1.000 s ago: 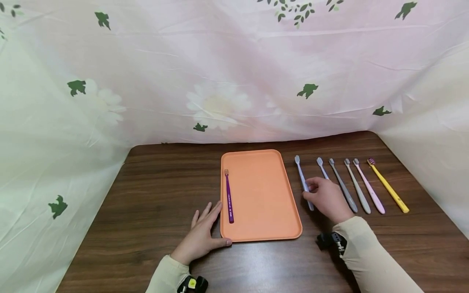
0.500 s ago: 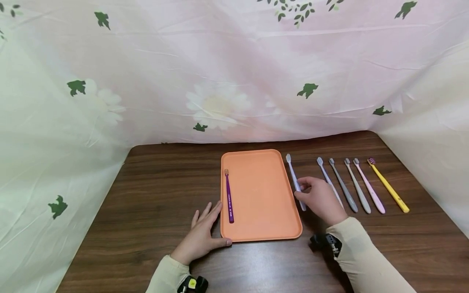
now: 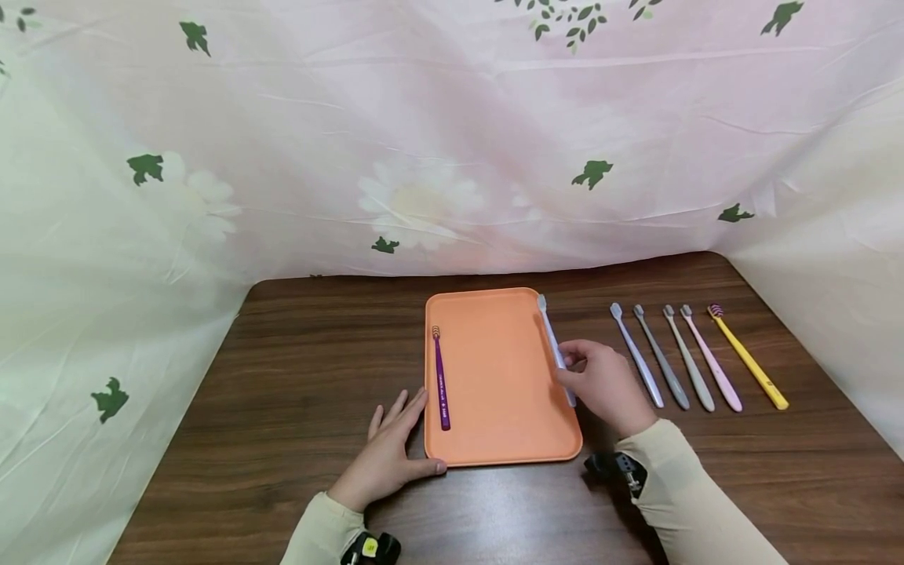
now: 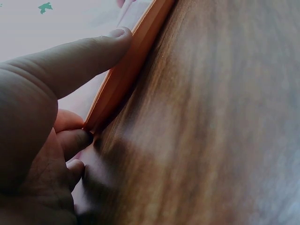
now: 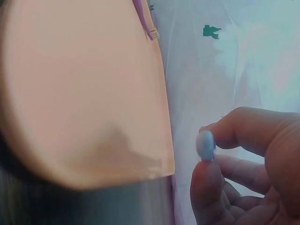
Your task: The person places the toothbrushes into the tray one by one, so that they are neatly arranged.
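Observation:
Between the thumb and fingers of my right hand [image 3: 606, 386] is a pale lavender toothbrush [image 3: 552, 336], pinched by its handle with the head pointing away. It hangs over the right rim of the orange tray [image 3: 503, 377]; in the right wrist view the toothbrush's rounded handle end [image 5: 205, 146] shows beyond the tray. A purple toothbrush [image 3: 441, 384] lies lengthwise along the tray's left side. My left hand [image 3: 384, 457] rests at the tray's near left corner, fingers spread and fairly straight. Its thumb [image 4: 101, 54] touches the near edge, and other fingertips touch the side.
Right of my right hand several toothbrushes lie in a row on the brown wooden table [image 3: 318, 345]: a pale blue one [image 3: 639, 361], two grey ones, a pink one [image 3: 712, 361] and a yellow one [image 3: 750, 359]. A floral cloth [image 3: 424, 141] hangs behind.
My right hand has carried the lavender toothbrush leftward, from the table beside the tray to over the tray's right rim. My left hand and the purple toothbrush have stayed put.

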Available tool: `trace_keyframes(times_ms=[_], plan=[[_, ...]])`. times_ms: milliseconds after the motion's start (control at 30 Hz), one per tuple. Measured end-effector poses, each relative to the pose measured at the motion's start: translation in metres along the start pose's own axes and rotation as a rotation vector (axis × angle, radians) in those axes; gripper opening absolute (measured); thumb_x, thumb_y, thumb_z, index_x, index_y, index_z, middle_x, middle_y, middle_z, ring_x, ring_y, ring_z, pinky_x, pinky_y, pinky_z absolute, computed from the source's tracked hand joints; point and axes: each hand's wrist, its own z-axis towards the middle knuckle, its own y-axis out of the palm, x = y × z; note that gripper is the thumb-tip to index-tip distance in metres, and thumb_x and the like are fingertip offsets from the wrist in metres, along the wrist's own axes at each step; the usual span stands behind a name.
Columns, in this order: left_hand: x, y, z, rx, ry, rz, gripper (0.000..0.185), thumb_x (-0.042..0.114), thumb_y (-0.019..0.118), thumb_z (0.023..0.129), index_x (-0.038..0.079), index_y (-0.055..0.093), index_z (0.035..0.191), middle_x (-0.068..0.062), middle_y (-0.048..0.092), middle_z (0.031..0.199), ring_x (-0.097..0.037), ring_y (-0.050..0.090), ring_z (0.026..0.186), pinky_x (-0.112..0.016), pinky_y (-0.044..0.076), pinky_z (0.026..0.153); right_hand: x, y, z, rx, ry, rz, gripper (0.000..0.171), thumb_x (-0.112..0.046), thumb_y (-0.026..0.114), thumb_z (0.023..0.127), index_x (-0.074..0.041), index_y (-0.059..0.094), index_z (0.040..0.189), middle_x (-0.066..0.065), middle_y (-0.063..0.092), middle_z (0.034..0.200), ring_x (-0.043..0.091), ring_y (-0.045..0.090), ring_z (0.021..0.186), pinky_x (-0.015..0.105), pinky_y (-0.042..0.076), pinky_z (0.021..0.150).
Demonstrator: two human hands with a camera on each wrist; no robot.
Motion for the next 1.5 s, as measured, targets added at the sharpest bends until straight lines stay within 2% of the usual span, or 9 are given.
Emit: trace_keyframes(times_ms=[467,667,1067,1500], plan=[[0.0,0.0,0.001,-0.002,-0.002,-0.007,0.106,0.038,0.086,0.078,0.013,0.025,0.161,-0.005,0.026,0.164,-0.032,0.009,0.154,-0.057,-0.009,0.119,-0.017,0.018,-0.006,-0.034,-0.02,0.09,0.037,-0.006,0.075,0.084,0.003,0.067,0.12,0.008,0.065,0.092,0.017,0.063,0.077,0.028,0.055,0.057],[0.0,0.0,0.001,-0.001,-0.006,-0.005,0.106,0.039,0.086,0.079,0.014,0.024,0.161,-0.004,0.026,0.164,-0.031,0.009,0.154,-0.057,-0.009,0.119,-0.024,0.025,-0.003,-0.022,-0.068,0.089,0.034,-0.005,0.073,0.083,0.002,0.069,0.117,0.006,0.064,0.09,0.014,0.063,0.074,0.027,0.052,0.055],[0.0,0.0,0.001,-0.001,-0.008,-0.002,0.105,0.038,0.086,0.079,0.013,0.025,0.161,-0.004,0.026,0.164,-0.031,0.009,0.154,-0.057,-0.009,0.119,-0.034,0.041,-0.004,-0.039,-0.091,0.136,0.033,-0.003,0.075,0.082,0.001,0.07,0.115,0.005,0.064,0.09,0.014,0.061,0.073,0.026,0.052,0.054],[-0.001,0.001,0.001,0.005,-0.002,0.006,0.105,0.041,0.086,0.078,0.012,0.026,0.16,-0.005,0.027,0.164,-0.032,0.01,0.154,-0.058,-0.008,0.119,-0.047,0.058,-0.009,-0.076,-0.056,0.175,0.035,-0.001,0.076,0.083,0.002,0.069,0.117,0.004,0.063,0.09,0.014,0.057,0.072,0.026,0.05,0.054]])
